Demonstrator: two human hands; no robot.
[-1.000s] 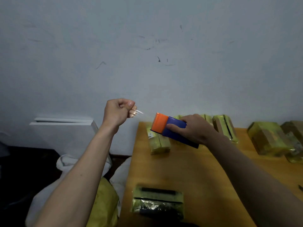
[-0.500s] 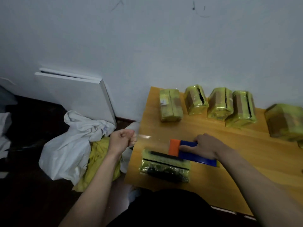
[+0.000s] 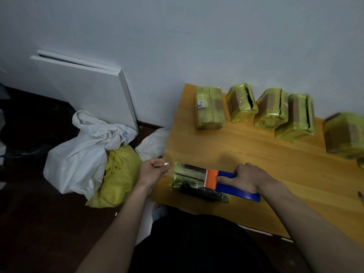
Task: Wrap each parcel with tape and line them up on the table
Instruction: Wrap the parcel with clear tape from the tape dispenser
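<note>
The orange-brown wooden table is carrying everything the task concerns; along its far edge, against the pale wall, a row of yellow-green tape-wrapped cardboard parcels is standing side by side, which suggests that several are already done and lined up; near the front left corner a flatter yellow-green parcel with dark bands is lying on its own, well apart from the row, and this is the one being wrapped. On the floor to the left a crumpled white plastic sack is slumping over a yellow bag. The blue plastic tape dispenser with an orange head is resting on the flat parcel, its toothed orange edge lying over the parcel's right part; the right hand is gripping the dispenser's blue body, fingers curled round it; the left hand is hanging just off the table's left edge, pinching the free end of a clear strip of tape, which appears to be stretching over the parcel towards the dispenser. The step in hand is judged to be laying tape across this parcel; the next move is likely calling for pressing the pinched end down, then tearing the strip against the teeth.
</note>
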